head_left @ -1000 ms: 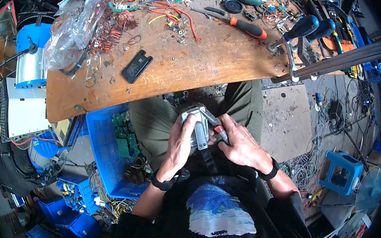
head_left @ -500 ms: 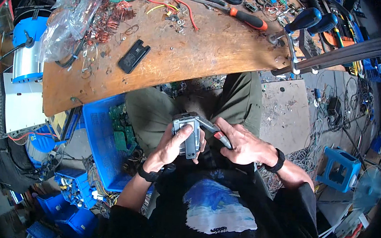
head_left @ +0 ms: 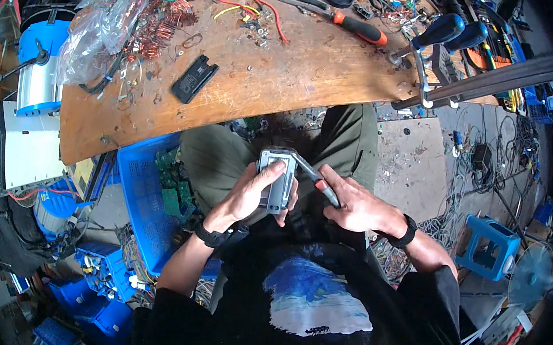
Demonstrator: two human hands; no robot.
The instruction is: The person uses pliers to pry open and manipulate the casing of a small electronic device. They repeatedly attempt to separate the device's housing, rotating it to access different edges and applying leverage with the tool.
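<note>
Above my lap, my left hand (head_left: 248, 193) grips a small grey rectangular device (head_left: 277, 189), thumb pressed on its face and fingers curled round the far side. My right hand (head_left: 364, 207) is closed round a slim hand tool (head_left: 323, 187) with a grey and red handle. The tool's narrow metal end slants up to the left and meets the device's top right corner; its exact tip is too small to make out. On the bench lies a black plastic cover-like piece (head_left: 194, 79), apart from both hands.
The wooden bench (head_left: 265, 84) spans the far side, its edge beyond my knees. It carries copper coils (head_left: 160, 32), red wire (head_left: 275, 21), an orange-handled screwdriver (head_left: 361, 29) and blue-handled clamps (head_left: 439, 33). A blue crate (head_left: 144, 212) of circuit boards stands left of my legs.
The device and both hands have shifted slightly away from my body. The tool's metal end stays against the device's top corner.
</note>
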